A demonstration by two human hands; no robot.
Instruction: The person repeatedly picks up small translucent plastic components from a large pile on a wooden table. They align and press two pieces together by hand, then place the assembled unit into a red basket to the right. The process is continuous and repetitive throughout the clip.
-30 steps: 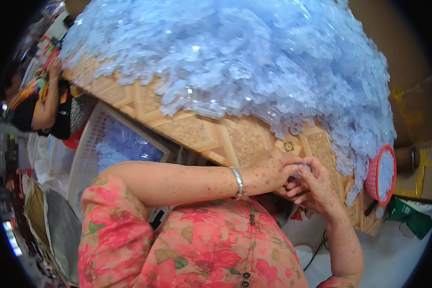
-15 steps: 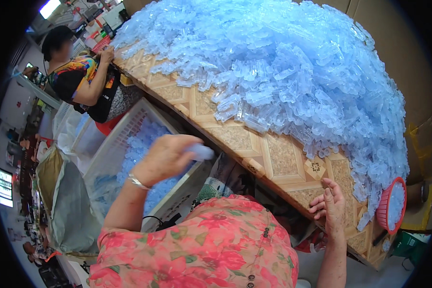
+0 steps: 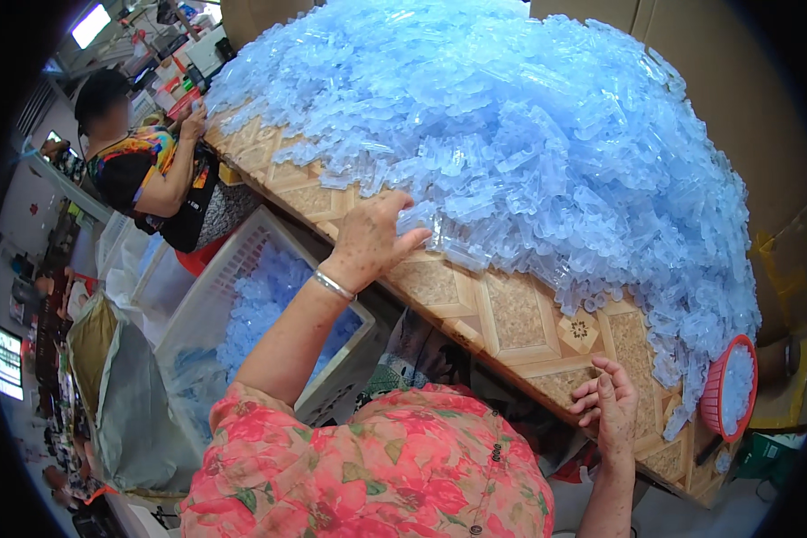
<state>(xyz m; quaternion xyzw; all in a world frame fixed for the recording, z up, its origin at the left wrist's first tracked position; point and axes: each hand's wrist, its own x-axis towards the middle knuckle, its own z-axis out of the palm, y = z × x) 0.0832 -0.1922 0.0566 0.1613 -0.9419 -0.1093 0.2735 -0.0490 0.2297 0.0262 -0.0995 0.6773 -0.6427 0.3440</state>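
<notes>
Translucent pieces (image 3: 529,134) on patterned table (image 3: 516,309), cardboard (image 3: 735,108) alongside

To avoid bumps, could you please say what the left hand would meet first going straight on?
Probably the heap of bluish plastic pieces, at its near edge; the left hand may be touching it.

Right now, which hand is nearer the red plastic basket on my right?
Right. Your right hand is left of the red plastic basket; your left hand farther left, at the translucent plastic pieces.

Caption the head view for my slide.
Left hand at the edge of the blue pile, right hand by the table.
</notes>
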